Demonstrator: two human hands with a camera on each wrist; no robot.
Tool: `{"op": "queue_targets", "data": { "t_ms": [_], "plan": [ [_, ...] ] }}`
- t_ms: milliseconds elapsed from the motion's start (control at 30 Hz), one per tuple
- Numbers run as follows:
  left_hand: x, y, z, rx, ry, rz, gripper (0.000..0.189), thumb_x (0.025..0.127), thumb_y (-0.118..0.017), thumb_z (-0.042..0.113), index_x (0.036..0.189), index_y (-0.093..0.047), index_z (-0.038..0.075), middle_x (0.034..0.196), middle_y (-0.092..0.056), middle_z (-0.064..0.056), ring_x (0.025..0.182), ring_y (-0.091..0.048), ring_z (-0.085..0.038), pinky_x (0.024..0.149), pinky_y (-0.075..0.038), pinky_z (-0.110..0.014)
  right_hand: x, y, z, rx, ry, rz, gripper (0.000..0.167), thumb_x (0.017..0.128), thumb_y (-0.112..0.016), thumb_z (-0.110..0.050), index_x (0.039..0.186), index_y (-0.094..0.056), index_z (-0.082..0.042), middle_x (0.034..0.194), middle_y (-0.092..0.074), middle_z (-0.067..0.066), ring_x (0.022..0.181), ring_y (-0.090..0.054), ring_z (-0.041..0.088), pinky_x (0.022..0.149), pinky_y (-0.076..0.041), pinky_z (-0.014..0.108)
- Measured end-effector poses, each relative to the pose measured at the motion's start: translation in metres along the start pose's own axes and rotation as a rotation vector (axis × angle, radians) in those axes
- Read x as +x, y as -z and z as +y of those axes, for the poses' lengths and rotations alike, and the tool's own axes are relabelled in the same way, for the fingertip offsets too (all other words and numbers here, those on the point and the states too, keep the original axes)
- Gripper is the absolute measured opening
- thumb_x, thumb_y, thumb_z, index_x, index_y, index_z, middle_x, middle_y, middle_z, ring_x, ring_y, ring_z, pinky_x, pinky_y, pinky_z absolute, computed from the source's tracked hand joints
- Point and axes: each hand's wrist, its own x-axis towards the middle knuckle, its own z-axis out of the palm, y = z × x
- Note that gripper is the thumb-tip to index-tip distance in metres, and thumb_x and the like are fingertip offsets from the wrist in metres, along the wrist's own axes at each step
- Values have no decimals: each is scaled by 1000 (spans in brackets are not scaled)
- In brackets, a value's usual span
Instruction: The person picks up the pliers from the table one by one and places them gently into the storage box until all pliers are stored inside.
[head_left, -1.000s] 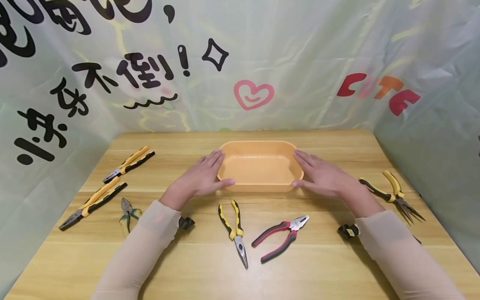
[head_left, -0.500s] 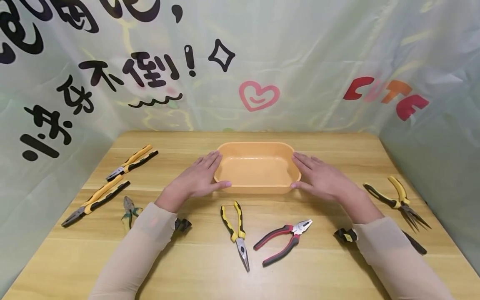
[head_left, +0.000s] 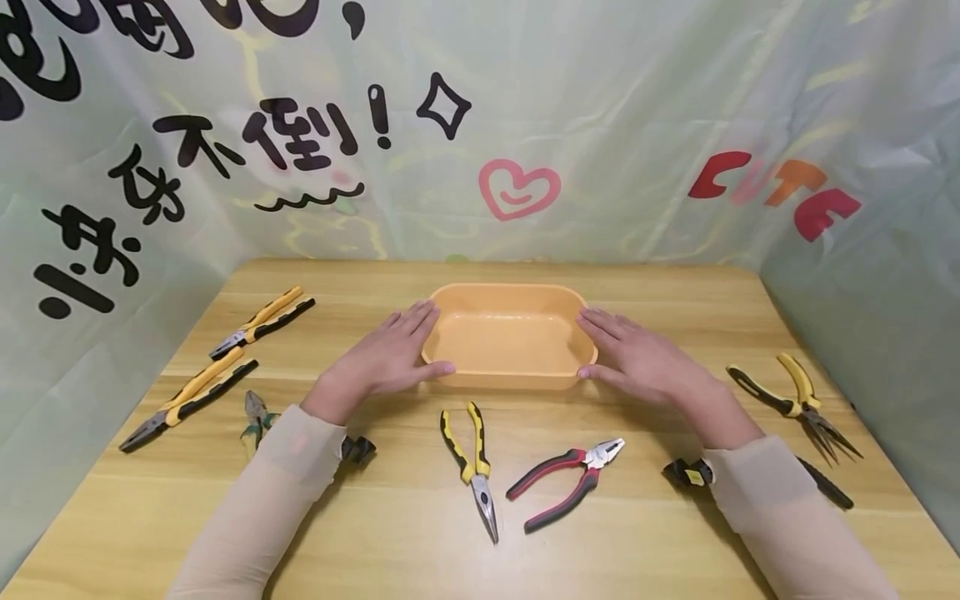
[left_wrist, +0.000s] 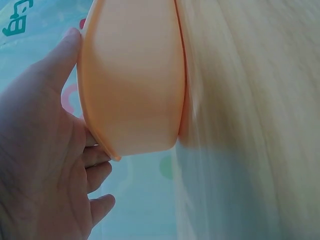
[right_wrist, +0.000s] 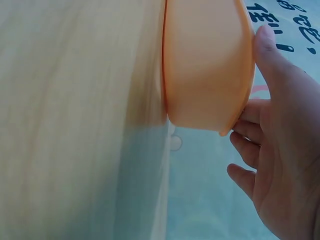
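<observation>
An orange plastic tray (head_left: 510, 381) with rounded corners rests on the wooden table, nothing inside it. My left hand (head_left: 382, 354) lies against its left end, fingers fairly straight along the rim and thumb at the front corner. At the opposite end, my right hand (head_left: 645, 358) touches the rim in the same way. In the left wrist view the thumb and fingertips meet the rim of the tray (left_wrist: 135, 75). The right wrist view shows fingers and thumb at the other rim (right_wrist: 207, 60). Long-nose pliers (head_left: 480, 477) and red-and-black combination pliers (head_left: 602, 454) lie in front.
Two orange-and-black pliers (head_left: 174, 414) (head_left: 249, 333) lie at the left. Small green-handled pliers (head_left: 256, 406) are partly behind the left sleeve. Yellow-and-black needle-nose pliers (head_left: 807, 410) lie at the right, near a black handle (head_left: 831, 489) partly hidden by the right sleeve. A printed curtain (head_left: 600, 108) surrounds the table.
The tray has slid slightly to the left on the table, with both hands moving along with it. The view has shifted a little; the pliers have stayed in place.
</observation>
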Motion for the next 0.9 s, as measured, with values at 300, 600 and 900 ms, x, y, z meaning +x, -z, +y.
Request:
{"op": "queue_targets", "data": {
  "t_ms": [300, 600, 900],
  "plan": [
    [-2, 4, 0, 17, -4, -3, 104, 90, -24, 79, 156, -6, 1, 162, -2, -15, 149, -2, -27, 119, -7, -45, 0, 1, -1, 24, 12, 9, 86, 94, -52, -60, 154, -27, -5, 160, -24, 12, 142, -28, 36, 110, -31, 53],
    [-4, 5, 1, 12, -20, 3, 103, 90, -26, 78, 155, -11, 0, 162, -6, -16, 149, -7, -29, 119, -11, -41, -1, 2, -3, 52, -13, -24, 88, 93, -50, -63, 156, -23, -8, 161, -19, 9, 143, -26, 34, 110, -31, 53],
    [-12, 9, 6, 35, -44, 5, 102, 90, -23, 79, 156, -17, 2, 161, -10, -18, 148, -9, -32, 118, -12, -43, -2, 2, -6, 46, 9, -11, 85, 95, -50, -60, 156, -24, -7, 161, -20, 10, 143, -28, 34, 110, -32, 52]
  ]
}}
